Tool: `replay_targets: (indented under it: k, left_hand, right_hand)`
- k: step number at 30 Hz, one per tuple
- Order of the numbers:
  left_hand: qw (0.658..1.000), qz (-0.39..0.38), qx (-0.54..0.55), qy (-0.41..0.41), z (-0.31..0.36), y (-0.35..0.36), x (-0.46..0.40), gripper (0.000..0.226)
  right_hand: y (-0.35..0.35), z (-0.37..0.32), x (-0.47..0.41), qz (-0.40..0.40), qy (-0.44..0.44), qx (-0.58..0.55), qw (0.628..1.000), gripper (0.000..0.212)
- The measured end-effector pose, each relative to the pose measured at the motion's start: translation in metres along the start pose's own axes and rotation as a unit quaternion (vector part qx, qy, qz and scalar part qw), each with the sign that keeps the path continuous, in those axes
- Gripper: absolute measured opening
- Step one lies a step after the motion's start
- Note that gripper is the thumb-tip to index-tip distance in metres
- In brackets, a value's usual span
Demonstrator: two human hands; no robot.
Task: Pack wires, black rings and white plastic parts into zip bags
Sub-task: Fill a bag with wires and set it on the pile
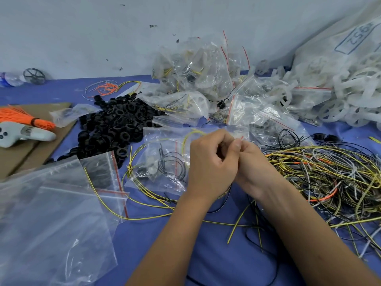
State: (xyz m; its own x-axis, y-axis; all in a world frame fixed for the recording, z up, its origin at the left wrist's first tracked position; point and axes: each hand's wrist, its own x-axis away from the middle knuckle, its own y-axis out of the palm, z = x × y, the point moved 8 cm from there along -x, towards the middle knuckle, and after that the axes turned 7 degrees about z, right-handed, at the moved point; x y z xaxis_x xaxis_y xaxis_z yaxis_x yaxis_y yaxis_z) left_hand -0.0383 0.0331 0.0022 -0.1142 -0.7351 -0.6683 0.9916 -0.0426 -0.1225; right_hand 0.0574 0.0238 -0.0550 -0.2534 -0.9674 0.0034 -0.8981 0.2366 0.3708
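Observation:
My left hand (pixel 210 159) and my right hand (pixel 253 168) meet at the middle of the table, fingers pinched together on the red-striped top edge of a clear zip bag (pixel 165 153). That bag lies flat to the left of my hands and holds a yellow wire, black wire loops and small parts. A heap of black rings (pixel 115 124) lies behind it. A tangle of yellow, black and grey wires (pixel 321 174) spreads to the right. White plastic parts (pixel 354 96) are piled at the back right.
Empty zip bags (pixel 51 213) lie stacked at front left. Filled bags (pixel 198 75) are heaped against the wall. A brown cardboard sheet (pixel 31 153) at left carries an orange wire bundle (pixel 22 116) and a grey handheld device (pixel 22 133). Loose yellow wires cross the blue table cover (pixel 216 254).

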Motion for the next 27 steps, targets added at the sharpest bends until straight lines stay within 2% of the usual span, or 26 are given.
replay_targets:
  k: [4,8,11,13,17,25,27]
  left_hand:
    - [1.000,0.017,0.010,-0.023,-0.008,-0.003,-0.001,0.025]
    - [0.999,0.028,-0.010,-0.018,-0.007,-0.004,-0.001,0.029]
    - [1.000,0.022,-0.018,-0.013,-0.007,-0.002,0.000,0.029]
    - [1.000,0.017,-0.020,-0.014,-0.006,-0.001,0.002,0.027]
    - [0.999,0.035,-0.030,0.000,0.000,-0.003,0.003,0.025]
    - [0.997,0.061,-0.040,0.032,0.013,-0.001,0.006,0.024]
    - [0.997,0.060,-0.045,0.035,0.011,0.001,0.009,0.022]
  right_hand:
    - [0.006,0.007,0.002,-0.025,0.035,0.004,0.999,0.036]
    - [0.011,0.004,0.004,-0.025,0.059,-0.023,0.998,0.027]
    - [0.016,0.003,0.007,-0.047,0.127,-0.098,0.986,0.068]
    - [0.019,0.003,0.011,-0.042,0.153,-0.128,0.979,0.083]
    - [0.022,0.020,0.014,-0.040,0.171,-0.147,0.973,0.069]
    - [0.034,0.012,0.015,-0.103,0.131,-0.170,0.971,0.076]
    - [0.042,0.017,0.015,-0.117,0.143,-0.220,0.958,0.065]
